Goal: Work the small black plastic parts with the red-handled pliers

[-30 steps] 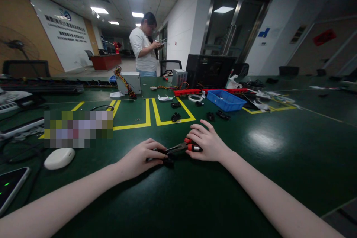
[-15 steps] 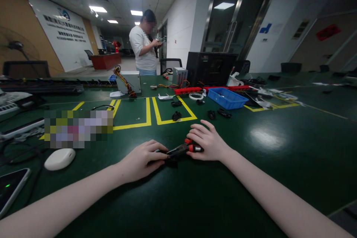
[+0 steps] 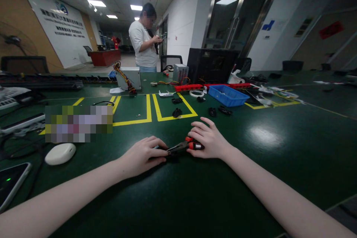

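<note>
In the middle of the green table, my right hand (image 3: 209, 140) is wrapped round the red and black handles of a pair of pliers (image 3: 180, 146). The dark jaws point left, toward the fingertips of my left hand (image 3: 146, 155). Those fingers are closed at the tip of the pliers, on something small and dark that they mostly cover; I cannot tell what it is. Whether the jaws bite on it is also unclear.
Beyond my hands lie several small black parts (image 3: 176, 112) near yellow tape marks, and a blue tray (image 3: 227, 96). Farther back stand a metal power supply (image 3: 132, 78) and a black case (image 3: 212, 66). A white rounded device (image 3: 60, 154) lies left. A person (image 3: 144, 41) stands behind the table.
The pliers have turned slightly in my right hand, and the handles look a little closer together. Both hands keep their places, while the whole view has shifted slightly.
</note>
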`<action>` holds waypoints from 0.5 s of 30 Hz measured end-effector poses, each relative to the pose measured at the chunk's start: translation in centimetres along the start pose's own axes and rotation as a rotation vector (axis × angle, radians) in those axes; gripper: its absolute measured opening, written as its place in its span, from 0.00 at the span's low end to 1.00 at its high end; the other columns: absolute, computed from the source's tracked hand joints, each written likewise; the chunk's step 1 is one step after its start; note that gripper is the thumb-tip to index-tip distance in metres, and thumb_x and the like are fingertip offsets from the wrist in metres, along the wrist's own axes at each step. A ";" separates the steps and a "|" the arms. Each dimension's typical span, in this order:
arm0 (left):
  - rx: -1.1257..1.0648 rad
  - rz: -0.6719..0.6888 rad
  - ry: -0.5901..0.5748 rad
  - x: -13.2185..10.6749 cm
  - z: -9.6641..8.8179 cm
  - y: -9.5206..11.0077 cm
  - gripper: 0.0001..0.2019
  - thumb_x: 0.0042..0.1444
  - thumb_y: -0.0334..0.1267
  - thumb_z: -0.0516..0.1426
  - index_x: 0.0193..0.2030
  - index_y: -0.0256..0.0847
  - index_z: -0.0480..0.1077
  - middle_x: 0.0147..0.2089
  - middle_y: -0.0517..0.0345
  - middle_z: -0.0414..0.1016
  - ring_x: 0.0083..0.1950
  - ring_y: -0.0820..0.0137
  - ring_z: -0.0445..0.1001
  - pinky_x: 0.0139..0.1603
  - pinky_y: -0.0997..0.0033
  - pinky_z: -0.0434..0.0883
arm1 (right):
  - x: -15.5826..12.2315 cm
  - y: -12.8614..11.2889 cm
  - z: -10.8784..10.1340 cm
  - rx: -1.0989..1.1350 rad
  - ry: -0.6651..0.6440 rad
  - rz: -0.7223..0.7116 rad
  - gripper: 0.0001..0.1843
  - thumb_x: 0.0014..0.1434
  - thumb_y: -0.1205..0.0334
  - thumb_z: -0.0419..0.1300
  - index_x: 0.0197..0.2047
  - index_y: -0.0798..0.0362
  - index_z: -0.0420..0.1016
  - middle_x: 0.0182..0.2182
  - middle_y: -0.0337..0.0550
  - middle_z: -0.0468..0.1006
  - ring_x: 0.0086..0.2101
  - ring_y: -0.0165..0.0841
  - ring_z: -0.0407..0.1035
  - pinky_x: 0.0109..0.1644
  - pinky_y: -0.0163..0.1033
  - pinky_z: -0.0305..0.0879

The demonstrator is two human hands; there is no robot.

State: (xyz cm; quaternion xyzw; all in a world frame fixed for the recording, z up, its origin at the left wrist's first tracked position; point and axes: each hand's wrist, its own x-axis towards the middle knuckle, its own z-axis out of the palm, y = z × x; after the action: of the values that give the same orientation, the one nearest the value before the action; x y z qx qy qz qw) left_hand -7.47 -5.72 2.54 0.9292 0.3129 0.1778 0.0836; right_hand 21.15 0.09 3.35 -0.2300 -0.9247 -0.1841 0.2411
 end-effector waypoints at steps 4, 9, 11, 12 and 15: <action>0.004 -0.006 0.005 0.0 0.1 0.0 0.12 0.65 0.37 0.54 0.52 0.46 0.74 0.53 0.52 0.72 0.51 0.62 0.70 0.48 0.60 0.71 | 0.1 -0.2 -0.1 0.003 -0.015 -0.008 0.17 0.56 0.47 0.57 0.37 0.52 0.76 0.32 0.44 0.79 0.46 0.41 0.69 0.63 0.53 0.50; 0.018 -0.018 0.038 -0.1 0.1 0.0 0.12 0.65 0.37 0.55 0.52 0.46 0.74 0.52 0.52 0.72 0.49 0.63 0.71 0.48 0.60 0.71 | 0.3 -0.1 -0.2 -0.001 -0.031 0.001 0.16 0.56 0.47 0.58 0.35 0.51 0.76 0.31 0.43 0.78 0.42 0.40 0.69 0.62 0.54 0.52; 0.028 -0.038 0.045 -0.1 0.0 0.1 0.12 0.65 0.37 0.54 0.52 0.46 0.74 0.53 0.52 0.72 0.50 0.63 0.71 0.48 0.59 0.71 | 0.3 0.1 -0.4 -0.015 -0.019 0.014 0.16 0.56 0.47 0.58 0.36 0.51 0.76 0.31 0.43 0.78 0.41 0.39 0.69 0.62 0.54 0.52; 0.033 -0.048 0.045 -0.2 0.0 0.1 0.12 0.65 0.37 0.54 0.52 0.46 0.73 0.53 0.52 0.72 0.50 0.63 0.70 0.48 0.59 0.71 | 0.3 0.2 -0.4 -0.018 -0.013 0.020 0.17 0.56 0.46 0.58 0.36 0.51 0.76 0.32 0.43 0.78 0.40 0.39 0.70 0.61 0.54 0.53; 0.044 -0.072 0.035 -0.2 0.0 0.1 0.13 0.65 0.36 0.54 0.54 0.46 0.72 0.54 0.52 0.71 0.51 0.62 0.70 0.49 0.58 0.70 | 0.2 0.4 -0.6 -0.005 -0.004 0.038 0.17 0.56 0.47 0.58 0.38 0.52 0.76 0.33 0.44 0.78 0.37 0.38 0.70 0.60 0.53 0.54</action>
State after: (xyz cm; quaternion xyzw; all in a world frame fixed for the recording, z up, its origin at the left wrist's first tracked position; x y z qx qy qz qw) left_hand -7.53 -5.92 2.52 0.9158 0.3512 0.1841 0.0639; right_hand 21.39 0.24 4.02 -0.2484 -0.9202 -0.1812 0.2424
